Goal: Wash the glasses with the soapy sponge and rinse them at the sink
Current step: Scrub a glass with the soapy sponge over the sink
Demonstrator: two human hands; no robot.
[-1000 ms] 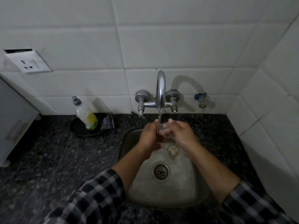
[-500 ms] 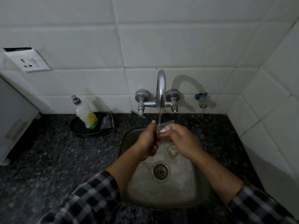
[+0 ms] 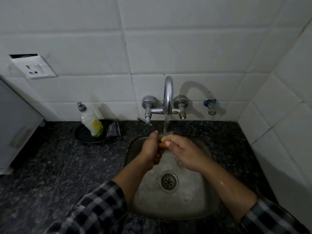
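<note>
A clear glass is held under the running stream of the chrome tap, over the steel sink. My right hand grips the glass from the right, fingers curled round it. My left hand is against its left side with fingers curled; most of the glass is hidden between the two hands. No sponge is visible.
A dish soap bottle stands in a black dish with a crumpled clear wrapper on the dark granite counter left of the sink. A small valve and a wall socket are on the tiled wall.
Both hands have turned the glass slightly under the water and shifted a little; the left thumb now points up beside the stream. Water keeps running.
</note>
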